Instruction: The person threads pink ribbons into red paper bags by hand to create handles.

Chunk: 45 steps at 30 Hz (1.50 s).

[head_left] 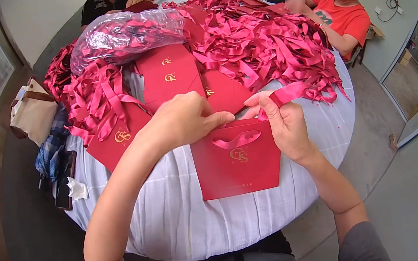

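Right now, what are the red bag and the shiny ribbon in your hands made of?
The red gift bag looks like stiff matte paper or card: it lies flat with crisp edges and a gold emblem. The ribbon pinched by the right hand looks like satin fabric, glossy and floppy, though it could be synthetic. The left hand rests at the bag's top edge.

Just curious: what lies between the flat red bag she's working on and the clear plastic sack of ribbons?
In the head view, more flat red bags lie between the red bag and the plastic sack, partly behind the left hand.
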### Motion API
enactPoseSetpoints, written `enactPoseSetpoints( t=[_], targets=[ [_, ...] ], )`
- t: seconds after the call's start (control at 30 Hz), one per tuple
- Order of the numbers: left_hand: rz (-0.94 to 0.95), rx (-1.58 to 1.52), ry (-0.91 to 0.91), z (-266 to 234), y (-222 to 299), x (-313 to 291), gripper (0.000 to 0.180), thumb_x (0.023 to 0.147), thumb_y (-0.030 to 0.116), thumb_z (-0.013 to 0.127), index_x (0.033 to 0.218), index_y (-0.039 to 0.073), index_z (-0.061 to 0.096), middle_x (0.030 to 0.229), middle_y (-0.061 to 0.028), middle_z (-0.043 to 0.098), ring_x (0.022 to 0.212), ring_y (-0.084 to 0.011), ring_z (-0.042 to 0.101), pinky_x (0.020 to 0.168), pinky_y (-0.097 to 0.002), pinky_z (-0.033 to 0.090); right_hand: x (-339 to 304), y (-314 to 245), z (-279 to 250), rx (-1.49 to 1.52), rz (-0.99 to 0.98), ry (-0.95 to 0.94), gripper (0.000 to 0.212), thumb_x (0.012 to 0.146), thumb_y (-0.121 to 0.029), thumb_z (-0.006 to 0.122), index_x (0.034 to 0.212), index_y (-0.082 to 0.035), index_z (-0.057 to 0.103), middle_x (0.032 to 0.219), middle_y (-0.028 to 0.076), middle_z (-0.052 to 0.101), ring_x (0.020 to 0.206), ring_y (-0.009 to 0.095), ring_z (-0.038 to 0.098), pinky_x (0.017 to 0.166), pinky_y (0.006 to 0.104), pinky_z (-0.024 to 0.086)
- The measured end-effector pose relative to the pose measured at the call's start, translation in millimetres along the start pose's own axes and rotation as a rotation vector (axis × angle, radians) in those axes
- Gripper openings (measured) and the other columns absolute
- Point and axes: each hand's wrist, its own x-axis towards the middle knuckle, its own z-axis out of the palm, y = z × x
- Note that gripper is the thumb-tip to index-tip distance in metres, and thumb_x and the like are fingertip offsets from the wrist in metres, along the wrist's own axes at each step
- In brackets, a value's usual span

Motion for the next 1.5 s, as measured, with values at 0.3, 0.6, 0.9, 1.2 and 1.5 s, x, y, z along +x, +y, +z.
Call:
enactPoseSetpoints(
  t=[0.3,0.6,0.9,1.2,1.5],
  targets=[
    [-0.049,-0.347,0.320,24,4,-7,0.020,0.081,0.012,0.061,0.082,-0.007,0.061,0.072,-0.0264,0.058,0.070,-0.0418,0.059,0.064,-0.0448,0.045,-6,3,3,-0.089,-0.119,0.033,0.019,0.096,-0.008,0.050,0.091,0.007,0.062,0.088,0.012,0.067,0.063,0.017,0.061,0.059,0.0277,0.048],
    [-0.031,-0.117,0.635,47,-15,-11,0.021,0.085,0.014,0.058,0.078,-0.005,0.052,0.075,-0.0231,0.057,0.073,-0.0419,0.056,0.063,-0.0464,0.042,-12,5,6,-0.130,-0.241,0.012,0.026,0.086,0.009,0.045,0.106,0.002,0.060,0.076,0.005,0.060,0.070,0.010,0.059,0.065,0.0227,0.047],
    [-0.206,-0.550,0.501,65,-52,-19,0.036,0.095,0.029,0.054,0.074,0.000,0.048,0.058,-0.0005,0.042,0.051,-0.0087,0.041,0.048,-0.0294,0.036,-12,5,9,-0.128,-0.160,-0.021,0.039,0.072,0.019,0.038,0.101,0.003,0.058,0.088,0.014,0.067,0.082,0.023,0.067,0.074,0.0290,0.052],
    [-0.469,-1.127,-0.110,47,-25,-67,0.067,0.092,0.059,0.042,0.109,-0.003,0.060,0.090,-0.0114,0.066,0.083,-0.0195,0.065,0.076,-0.0295,0.052,-10,13,7,0.066,0.026,-0.082,0.019,0.093,0.002,0.041,0.099,0.004,0.059,0.081,0.005,0.063,0.079,0.012,0.062,0.072,0.0248,0.048],
    [-0.219,-1.559,0.250,68,-8,-47,0.020,0.092,0.014,0.057,0.104,-0.001,0.064,0.096,-0.0110,0.069,0.088,-0.0146,0.065,0.085,-0.0286,0.050,-12,24,16,0.163,0.008,0.029,0.025,0.099,-0.014,0.044,0.093,0.004,0.061,0.076,0.007,0.065,0.072,0.010,0.061,0.067,0.0245,0.047]
  ],
)
